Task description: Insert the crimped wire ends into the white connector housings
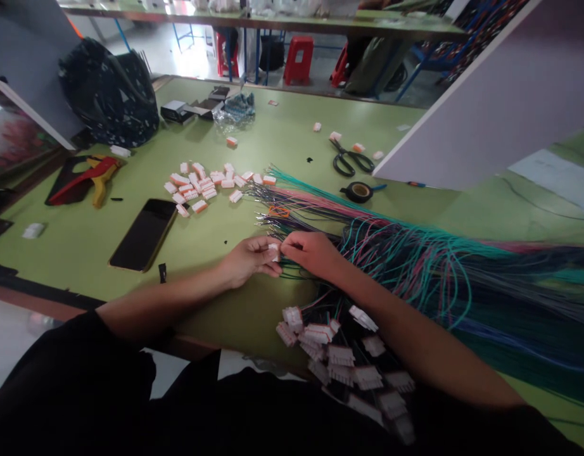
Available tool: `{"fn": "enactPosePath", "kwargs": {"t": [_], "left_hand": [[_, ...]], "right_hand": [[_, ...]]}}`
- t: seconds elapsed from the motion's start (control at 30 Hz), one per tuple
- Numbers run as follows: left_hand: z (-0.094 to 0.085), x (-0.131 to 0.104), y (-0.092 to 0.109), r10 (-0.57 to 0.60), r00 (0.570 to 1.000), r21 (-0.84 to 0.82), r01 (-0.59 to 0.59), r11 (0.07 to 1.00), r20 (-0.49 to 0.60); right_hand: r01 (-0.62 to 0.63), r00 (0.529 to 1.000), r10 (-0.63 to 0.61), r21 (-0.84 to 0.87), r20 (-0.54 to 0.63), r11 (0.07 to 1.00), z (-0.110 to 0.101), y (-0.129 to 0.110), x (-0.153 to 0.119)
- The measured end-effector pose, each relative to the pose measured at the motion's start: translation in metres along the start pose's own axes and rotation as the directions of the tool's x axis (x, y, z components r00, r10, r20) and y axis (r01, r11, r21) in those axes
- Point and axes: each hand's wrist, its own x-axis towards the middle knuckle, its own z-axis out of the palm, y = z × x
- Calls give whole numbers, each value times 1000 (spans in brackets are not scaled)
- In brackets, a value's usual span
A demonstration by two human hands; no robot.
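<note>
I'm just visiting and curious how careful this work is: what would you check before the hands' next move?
1. White connector secure in the left hand: ok, held between its fingers.
2. Right hand close to the connector: ok, right beside it.
3. Wire seated in that connector: cannot tell, the fingers hide it.
4. Wires lying untangled: not ok, many loop across each other.
5. Scissors away from both hands: ok, farther back on the table.

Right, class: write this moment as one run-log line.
left hand: holds white connector | right hand: close beside connector | wires: on table
</note>
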Motion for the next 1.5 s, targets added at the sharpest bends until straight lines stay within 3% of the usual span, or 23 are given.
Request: {"fn": "enactPosePath", "kwargs": {"t": [0.07, 0.13, 0.27, 0.33, 0.43, 0.53, 0.63, 0.73, 0.8, 0.87, 0.93, 1.0, 1.07, 1.1, 1.17, 1.23, 1.27, 1.3, 1.37, 1.43, 1.5], "left_hand": [[0, 0, 1, -12, 1000, -16, 12, 1000, 8], [-1, 1, 2, -25, 1000, -35, 25, 999, 19], [-5, 3, 1, -40, 997, -36, 43, 998, 64], [-6, 3, 0, -41, 996, -36, 44, 998, 76], [-7, 4, 0, -43, 995, -47, 47, 998, 85], [-6, 3, 0, -53, 994, -59, 59, 996, 98], [-6, 3, 1, -64, 993, -64, 71, 995, 99], [-6, 3, 1, -63, 994, -66, 69, 995, 94], [-6, 3, 1, -63, 993, -72, 70, 995, 97], [-7, 4, 1, -63, 993, -82, 72, 994, 104], [-8, 4, 0, -62, 992, -87, 71, 994, 110], [-8, 4, 0, -59, 992, -84, 68, 994, 110], [-8, 4, 0, -58, 993, -76, 66, 995, 105], [-8, 4, 0, -59, 993, -73, 67, 995, 103], [-8, 4, 0, -62, 993, -70, 70, 995, 99], [-9, 5, 0, -64, 993, -71, 71, 995, 97], [-9, 5, 0, -64, 993, -72, 71, 995, 99], [-9, 5, 0, -63, 993, -70, 70, 995, 102], [-10, 6, 0, -56, 992, -63, 63, 996, 109], [-10, 5, 0, -45, 993, -55, 52, 997, 110], [-10, 5, 0, -34, 994, -51, 40, 998, 104]], "right_hand": [[40, 996, -44, 39, 84, 998, -14, 6, 2], [42, 994, -42, 8, 96, 999, -34, 18, 8], [-175, 976, 124, -307, -178, 936, -71, 57, 26], [-243, 964, 167, -418, -209, 875, -79, 74, 37], [-202, 979, 156, -478, -134, 855, -76, 87, 50], [-150, 989, 126, -539, -81, 829, -65, 87, 54], [-172, 984, 116, -576, -133, 799, -60, 87, 54], [-196, 975, 115, -483, -191, 853, -65, 93, 52], [-264, 942, 159, -358, -296, 896, -70, 98, 50], [-337, 870, 221, -203, -441, 919, -71, 99, 48], [-323, 833, 230, -105, -502, 941, -69, 92, 45], [-256, 904, 175, -166, -390, 952, -66, 79, 41], [-224, 969, 168, -350, -184, 910, -66, 63, 37], [-248, 969, 216, -449, -121, 859, -70, 57, 34], [-395, 915, 363, -560, -174, 728, -85, 51, 26], [-540, 842, 439, -480, -314, 692, -105, 52, 16], [-516, 851, 412, -366, -327, 775, -114, 54, 10], [-415, 889, 350, -197, -295, 888, -121, 55, 4], [-187, 954, 206, 101, -218, 977, -124, 51, -4], [-50, 994, 67, 180, -90, 982, -111, 38, -5], [59, 996, -67, 112, 66, 992, -88, 20, -1]]}}
